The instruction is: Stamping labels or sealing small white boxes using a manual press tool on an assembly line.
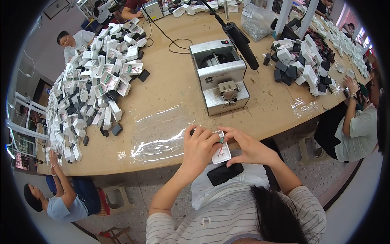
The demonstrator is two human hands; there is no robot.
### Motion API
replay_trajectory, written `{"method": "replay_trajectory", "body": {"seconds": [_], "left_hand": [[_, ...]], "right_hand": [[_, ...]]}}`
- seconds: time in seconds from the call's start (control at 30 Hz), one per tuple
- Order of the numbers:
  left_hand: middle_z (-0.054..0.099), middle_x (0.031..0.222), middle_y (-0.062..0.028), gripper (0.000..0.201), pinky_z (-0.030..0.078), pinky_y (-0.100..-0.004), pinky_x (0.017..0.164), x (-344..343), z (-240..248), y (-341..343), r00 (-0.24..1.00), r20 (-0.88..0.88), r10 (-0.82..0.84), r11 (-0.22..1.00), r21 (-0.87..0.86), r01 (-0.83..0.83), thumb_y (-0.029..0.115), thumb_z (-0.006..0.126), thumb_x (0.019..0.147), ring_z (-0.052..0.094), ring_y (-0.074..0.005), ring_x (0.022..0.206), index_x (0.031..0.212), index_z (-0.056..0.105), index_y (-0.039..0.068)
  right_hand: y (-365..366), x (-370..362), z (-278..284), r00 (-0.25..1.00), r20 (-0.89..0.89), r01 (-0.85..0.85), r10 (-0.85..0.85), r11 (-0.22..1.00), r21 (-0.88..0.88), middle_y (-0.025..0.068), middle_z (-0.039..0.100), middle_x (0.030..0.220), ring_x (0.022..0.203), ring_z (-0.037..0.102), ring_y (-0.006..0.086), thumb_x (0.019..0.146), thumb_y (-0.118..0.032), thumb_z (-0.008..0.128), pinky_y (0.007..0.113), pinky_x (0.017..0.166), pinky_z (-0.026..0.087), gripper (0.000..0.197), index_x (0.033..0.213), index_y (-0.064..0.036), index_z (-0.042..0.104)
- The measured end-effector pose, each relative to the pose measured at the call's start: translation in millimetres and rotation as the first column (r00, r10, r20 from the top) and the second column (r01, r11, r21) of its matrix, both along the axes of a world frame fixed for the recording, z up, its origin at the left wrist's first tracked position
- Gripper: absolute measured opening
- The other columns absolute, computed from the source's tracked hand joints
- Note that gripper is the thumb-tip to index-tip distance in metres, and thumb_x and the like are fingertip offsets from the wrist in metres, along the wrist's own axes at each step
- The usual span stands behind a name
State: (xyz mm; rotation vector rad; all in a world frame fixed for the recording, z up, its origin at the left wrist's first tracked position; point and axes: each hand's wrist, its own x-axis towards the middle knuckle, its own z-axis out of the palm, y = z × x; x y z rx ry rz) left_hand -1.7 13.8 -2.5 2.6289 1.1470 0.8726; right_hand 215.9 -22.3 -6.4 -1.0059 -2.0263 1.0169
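A white plastic housing [222,156], open-faced, is held just over the table's near edge. Inside it are thin red wires and a small green circuit board [222,139]. My left hand [199,144] is closed at its left side, the fingertips reaching in by the board. From the right, my right hand [252,149] grips the housing between a thumb at its lower end and fingers at its upper end. Something small and dark shows by my left fingers, too hidden to name. Below, a black phone [224,174] lies on my lap.
A metal bench machine [221,77] stands ahead, with a black electric screwdriver [240,44] hanging beside it. White housings and black boxes heap up at left [93,87] and right [308,65]. A bag of screws [256,22] sits behind. Co-workers sit around the table.
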Motion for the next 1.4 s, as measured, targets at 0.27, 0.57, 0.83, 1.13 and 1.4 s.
{"method": "replay_trajectory", "body": {"seconds": [0.27,0.57,0.83,1.13,1.4], "left_hand": [[0.060,0.082,-0.0037,0.018,0.038,-0.0467,0.101,-6,5,-3,1.000,-0.009,-0.008,0.994,-0.110,0.007,0.019,0.081,0.074,0.061,-0.0229,0.093,0.085,0.069,0.011],[0.059,0.083,-0.0044,0.019,0.037,-0.0456,0.099,-3,0,-4,0.999,0.026,-0.022,0.993,-0.112,0.024,0.018,0.081,0.074,0.060,-0.0238,0.092,0.085,0.067,0.010],[0.061,0.080,-0.0028,0.019,0.036,-0.0425,0.098,-3,-5,-3,0.998,0.059,0.009,0.997,-0.078,-0.004,0.018,0.083,0.070,0.062,-0.0223,0.089,0.079,0.067,0.012],[0.061,0.081,-0.0030,0.019,0.036,-0.0426,0.098,-4,-1,-3,0.998,0.070,0.000,0.996,-0.093,0.006,0.016,0.082,0.071,0.061,-0.0225,0.089,0.080,0.067,0.011],[0.059,0.085,-0.0052,0.018,0.036,-0.0464,0.101,-4,1,-6,0.998,0.059,-0.011,0.992,-0.121,0.018,0.017,0.080,0.075,0.060,-0.0238,0.094,0.085,0.067,0.009]], "right_hand": [[108,38,33,0.720,-0.190,0.628,-0.667,0.511,0.587,0.0147,0.059,0.132,0.120,0.058,0.0261,0.093,-0.011,0.067,0.037,0.101,0.045,0.051,0.140,-0.0049,0.049],[200,97,24,0.824,-0.056,0.547,-0.564,0.765,0.340,0.0208,0.064,0.122,0.114,0.062,0.0291,0.098,-0.027,0.067,0.040,0.100,0.046,0.062,0.150,-0.0052,0.041],[178,84,62,0.622,-0.297,0.760,-0.725,0.467,0.451,0.0094,0.066,0.098,0.076,0.063,0.0132,0.090,-0.017,0.075,0.031,0.068,0.055,0.037,0.115,-0.0020,0.052],[124,11,119,0.528,-0.840,0.249,-0.125,0.968,0.012,0.0059,0.052,0.081,0.056,0.053,0.0130,0.102,-0.069,0.033,0.028,0.051,0.049,0.076,0.139,-0.0028,0.041],[134,-19,98,0.551,-0.822,0.220,-0.143,0.975,-0.022,0.0076,0.051,0.074,0.054,0.053,0.0172,0.097,-0.078,0.012,0.030,0.053,0.047,0.086,0.125,-0.0036,0.044]]}}
